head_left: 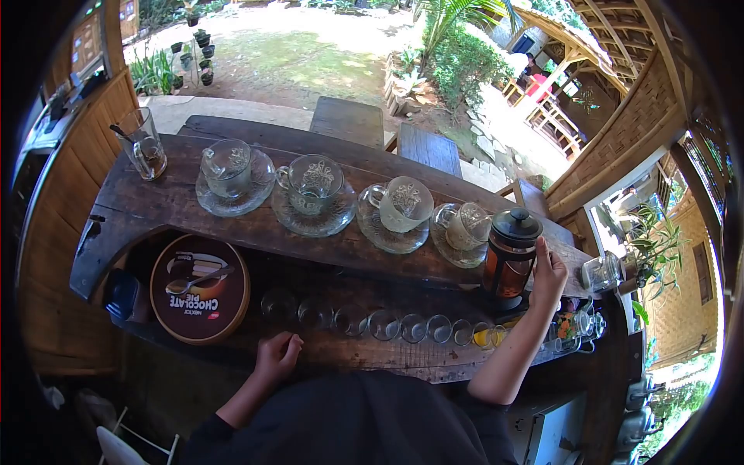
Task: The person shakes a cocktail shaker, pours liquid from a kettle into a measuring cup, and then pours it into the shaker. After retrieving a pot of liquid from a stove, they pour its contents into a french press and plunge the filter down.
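Observation:
My right hand [549, 273] is closed around the handle side of a French press [508, 263], which stands upright at the right end of the counter. Its lid is black, and reddish-brown liquid shows through the glass. The grip hides the handle. Closest to it is a glass cup [468, 226] on a glass saucer. Three more clear cups, one of them a patterned cup [406, 204], line up leftward on saucers. My left hand [279, 355] is curled into a loose fist by the counter's near edge, with nothing visible in it.
A round chocolate pie tin [200, 288] with a spoon on its lid sits at left. Several small glasses [383, 325] line the lower shelf. A tall glass mug [146, 147] holds a spoon. A glass jar [601, 273] is at right. Stools [428, 149] stand beyond the counter.

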A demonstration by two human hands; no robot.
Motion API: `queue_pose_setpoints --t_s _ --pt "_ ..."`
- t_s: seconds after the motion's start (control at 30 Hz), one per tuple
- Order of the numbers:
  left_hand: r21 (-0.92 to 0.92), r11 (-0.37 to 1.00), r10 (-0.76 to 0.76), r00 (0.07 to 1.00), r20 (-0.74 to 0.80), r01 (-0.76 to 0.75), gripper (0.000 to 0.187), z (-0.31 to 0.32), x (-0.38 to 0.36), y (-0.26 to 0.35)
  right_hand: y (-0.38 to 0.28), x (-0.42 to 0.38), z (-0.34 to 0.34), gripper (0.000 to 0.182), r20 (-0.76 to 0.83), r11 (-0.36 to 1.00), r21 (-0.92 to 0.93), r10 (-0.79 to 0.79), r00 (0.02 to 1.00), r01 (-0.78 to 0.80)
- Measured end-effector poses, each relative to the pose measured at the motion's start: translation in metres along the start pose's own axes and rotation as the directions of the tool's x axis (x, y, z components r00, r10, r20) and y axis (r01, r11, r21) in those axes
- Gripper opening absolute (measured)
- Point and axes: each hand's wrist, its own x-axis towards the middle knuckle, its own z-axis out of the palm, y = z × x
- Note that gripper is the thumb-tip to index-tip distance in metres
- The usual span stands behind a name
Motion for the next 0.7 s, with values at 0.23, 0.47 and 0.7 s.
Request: queue_pose_setpoints --t_s 0.23,0.47,0.7 --pt "0.013 1.0 -0.007 1.0 0.008 0.007 0.02 -0.0009 0.0 0.0017 -0.0012 -0.0011 0.0008 0.051 -0.007 1.0 -0.018 0.005 1.0 -0.005" --pt "0.008 1.0 -0.015 1.0 0.007 0.015 0.02 -0.001 0.0002 -0.0002 -0.0042 -0.0037 0.0017 0.051 0.003 1.0 0.005 0.009 1.0 -0.009" --pt "-0.002 1.0 -0.009 1.0 0.016 0.009 0.02 -0.0012 0.0003 -0.0009 0.0012 -0.001 -0.0003 0.05 0.001 1.0 -0.022 0.0 1.0 0.0"
